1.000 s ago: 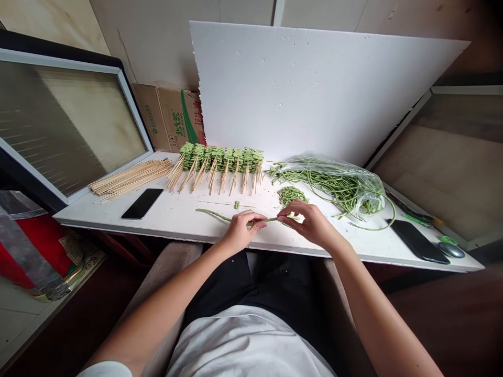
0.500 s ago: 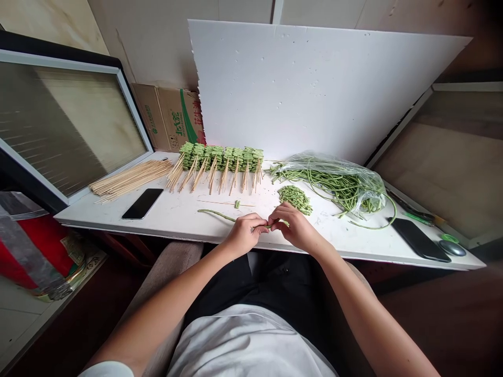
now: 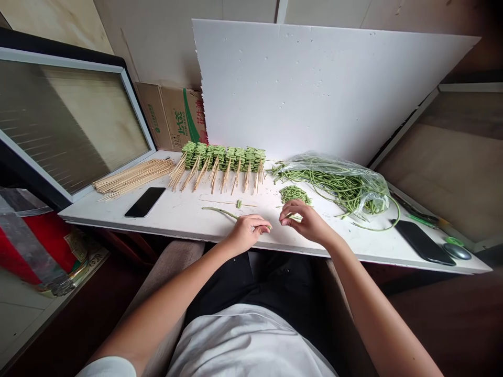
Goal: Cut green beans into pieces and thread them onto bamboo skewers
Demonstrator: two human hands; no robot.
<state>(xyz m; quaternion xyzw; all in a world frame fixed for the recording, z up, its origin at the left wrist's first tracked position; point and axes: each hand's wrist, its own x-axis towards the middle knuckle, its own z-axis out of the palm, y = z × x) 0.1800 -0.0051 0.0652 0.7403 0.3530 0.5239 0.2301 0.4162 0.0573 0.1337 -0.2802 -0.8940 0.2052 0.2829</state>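
Note:
My left hand pinches a long green bean near its broken end; the rest of the bean stretches left over the white table. A short gap to the right, my right hand has its fingers curled round short bean pieces, partly hidden by the fingers. Just behind it lies a pile of short bean pieces. Farther left, a few cut pieces lie beside a single thin skewer.
Stacked bean skewers line the back, near a bundle of bare sticks. A clear plastic bag of long beans lies right. Phones lie left and right. A white foam board stands behind.
My right hand has separated from my left and moved right, with green bean showing in its fingers. My left hand still grips the long bean. The view has shifted slightly.

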